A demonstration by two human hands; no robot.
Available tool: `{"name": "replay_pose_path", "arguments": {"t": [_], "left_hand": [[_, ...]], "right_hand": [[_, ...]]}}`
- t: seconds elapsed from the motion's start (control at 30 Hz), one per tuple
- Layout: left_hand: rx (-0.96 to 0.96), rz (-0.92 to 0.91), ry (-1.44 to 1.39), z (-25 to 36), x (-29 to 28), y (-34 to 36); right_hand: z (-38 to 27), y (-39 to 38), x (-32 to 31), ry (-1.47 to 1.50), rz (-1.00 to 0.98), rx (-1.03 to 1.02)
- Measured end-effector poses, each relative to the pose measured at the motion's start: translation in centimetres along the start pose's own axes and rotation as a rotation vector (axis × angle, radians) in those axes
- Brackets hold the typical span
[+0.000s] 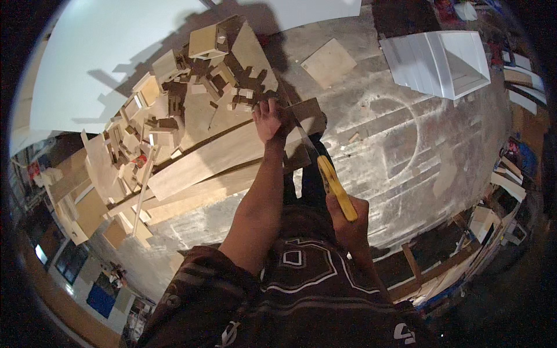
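My right hand [351,217] is closed round the yellow handle of a hand saw [332,181]. The saw's thin blade runs up and away to the left, lying across a long wooden board [203,152] near its right end. Left of the blade, my left hand [268,120] presses on the board, its fingers bent over the far edge. From there the board slants down to the left, over other long wooden pieces [217,188]. Whether the blade's teeth are sunk in the wood cannot be made out.
Several wood offcuts and small boxes [145,93] are heaped at the left on a wooden sheet. A big white panel [69,75] lies behind them. A flat square board [329,62] and a white box-like cabinet [449,64] sit on the dusty concrete floor [400,145].
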State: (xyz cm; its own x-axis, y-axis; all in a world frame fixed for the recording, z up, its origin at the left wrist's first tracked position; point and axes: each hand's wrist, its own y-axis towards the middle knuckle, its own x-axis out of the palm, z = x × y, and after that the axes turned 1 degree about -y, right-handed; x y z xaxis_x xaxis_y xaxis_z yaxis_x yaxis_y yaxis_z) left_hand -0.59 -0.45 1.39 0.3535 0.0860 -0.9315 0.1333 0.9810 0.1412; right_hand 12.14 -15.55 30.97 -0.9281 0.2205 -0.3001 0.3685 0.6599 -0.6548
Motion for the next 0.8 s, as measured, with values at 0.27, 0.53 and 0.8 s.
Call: {"name": "replay_pose_path", "arguments": {"t": [0.27,0.53,0.8], "left_hand": [[-0.012,-0.033,-0.029,0.2,-1.1,0.1],[-0.048,-0.076,-0.103,1.0,-2.1,0.8],[-0.032,-0.018,-0.062,0.4,-1.2,0.7]], "right_hand": [[-0.2,-0.2,-0.1,-0.027,0.002,-0.039],[-0.6,0.4,-0.3,-0.035,-0.008,-0.038],[0.5,2.4,0.9,-0.005,-0.001,-0.09]]}}
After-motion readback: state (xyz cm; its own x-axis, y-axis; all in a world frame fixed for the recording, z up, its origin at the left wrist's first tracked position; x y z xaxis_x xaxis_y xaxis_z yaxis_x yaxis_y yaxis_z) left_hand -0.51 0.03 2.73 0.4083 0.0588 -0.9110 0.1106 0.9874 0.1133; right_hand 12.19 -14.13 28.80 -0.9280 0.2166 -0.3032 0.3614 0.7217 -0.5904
